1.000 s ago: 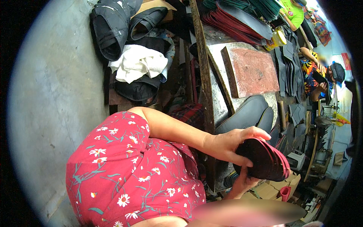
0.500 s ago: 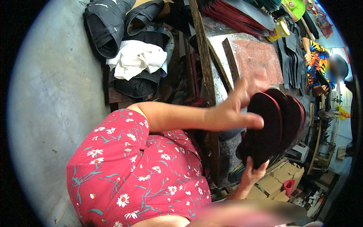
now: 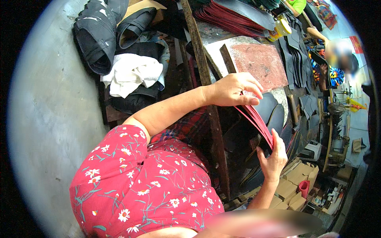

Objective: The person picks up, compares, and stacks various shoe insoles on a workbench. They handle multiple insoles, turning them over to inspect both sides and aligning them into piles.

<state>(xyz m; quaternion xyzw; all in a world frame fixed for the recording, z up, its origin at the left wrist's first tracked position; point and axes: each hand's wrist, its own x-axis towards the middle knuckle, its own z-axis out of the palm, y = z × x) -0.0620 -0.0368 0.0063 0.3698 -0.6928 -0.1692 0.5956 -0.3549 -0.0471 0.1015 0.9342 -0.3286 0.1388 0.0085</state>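
A thin stack of dark, sole-shaped insoles (image 3: pixel 256 121) with red edges is held on edge between my hands over the workbench. My left hand (image 3: pixel 234 90) has its fingers curled round the upper end of the stack, the thumb pressing its side. At the lower end, my right hand (image 3: pixel 272 158) clasps the insoles between thumb and fingers. More dark sole-shaped pieces (image 3: pixel 276 116) lie on the bench just beyond the held stack. A rough reddish board (image 3: pixel 260 65) lies flat past my left hand.
Red-edged sheets (image 3: pixel 230 18) and a yellow-labelled jar (image 3: pixel 281 28) stand at the bench's upper part. Black shoes (image 3: pixel 93 41) and a white cloth (image 3: pixel 133 73) are left of the bench. Cardboard boxes (image 3: pixel 297 172) sit at lower right. A co-worker (image 3: pixel 337 75) is at far right.
My left hand was spread open above the insoles and is now closed on their upper end. The stack has turned from its broad dark face to its red edges.
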